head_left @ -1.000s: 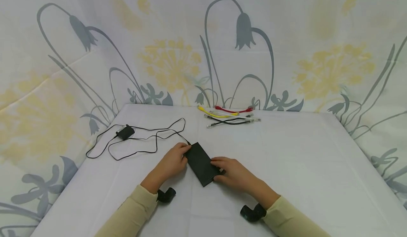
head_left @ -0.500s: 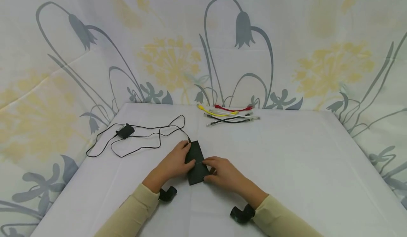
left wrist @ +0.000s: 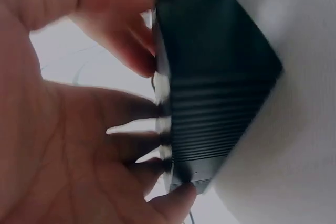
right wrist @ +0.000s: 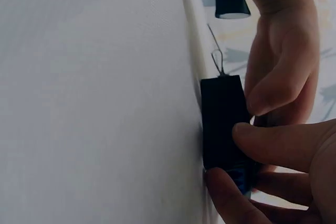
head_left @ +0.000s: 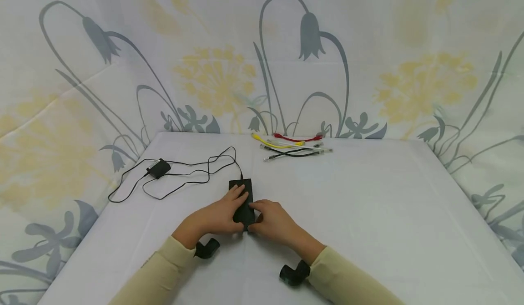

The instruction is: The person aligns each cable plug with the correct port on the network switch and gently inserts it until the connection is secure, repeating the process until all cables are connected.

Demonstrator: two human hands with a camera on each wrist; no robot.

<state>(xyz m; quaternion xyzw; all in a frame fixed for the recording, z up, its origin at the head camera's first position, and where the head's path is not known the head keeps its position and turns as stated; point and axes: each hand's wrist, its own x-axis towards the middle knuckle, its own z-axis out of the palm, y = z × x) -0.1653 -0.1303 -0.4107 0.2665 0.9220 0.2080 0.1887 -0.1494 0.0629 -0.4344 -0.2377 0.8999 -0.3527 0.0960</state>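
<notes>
Both hands hold a flat black box [head_left: 244,213] with a cord in its far end; it looks like a network switch. In the left wrist view the box [left wrist: 220,40] shows a ribbed, vent-like face. My left hand [head_left: 217,216] spreads its fingers over the top, with the thumb at the near end. My right hand [head_left: 275,224] pinches the near right part between thumb and fingers, as the box [right wrist: 220,108] shows in the right wrist view. A thin black cord [head_left: 239,168] runs from the far end to a black power adapter [head_left: 158,169] at the left.
Several short network cables lie at the table's back: a yellow one [head_left: 278,145], a red one [head_left: 299,139], a white one and black ones [head_left: 294,154]. Loops of the cord lie left of the box on the white tabletop [head_left: 368,214]. A flower-patterned cloth [head_left: 229,32] stands behind.
The box has turned clockwise and shifted slightly left, now nearly straight ahead. My left hand has moved from its far left edge across its top. My right hand moved left with it.
</notes>
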